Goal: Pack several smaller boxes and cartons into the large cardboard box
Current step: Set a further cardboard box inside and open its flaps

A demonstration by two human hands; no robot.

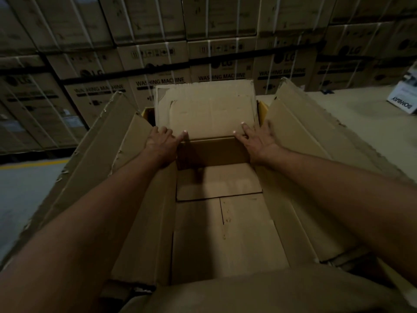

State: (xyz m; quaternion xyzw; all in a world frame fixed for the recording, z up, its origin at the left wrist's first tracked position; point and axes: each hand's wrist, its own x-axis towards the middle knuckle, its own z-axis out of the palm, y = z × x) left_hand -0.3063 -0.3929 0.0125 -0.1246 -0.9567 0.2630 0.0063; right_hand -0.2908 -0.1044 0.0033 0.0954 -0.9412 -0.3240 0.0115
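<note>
Currently: large cardboard box point(144, 222) open, side flaps splayed outward. Smaller carton point(205, 109) sits against its far wall; in the dim light it may be a folded flap instead. Left hand point(162, 141) and right hand point(257, 138) are well apart, fingers spread flat on the carton's near top edge, one per corner, gripping nothing. Bare box floor runs from the carton to the near wall

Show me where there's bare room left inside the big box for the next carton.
Inside the large cardboard box, the floor is bare from the brown carton back to the near wall, between both side walls. The far end is crowded: the carton takes up nearly its whole width, with the left hand and right hand resting on its top.
</note>
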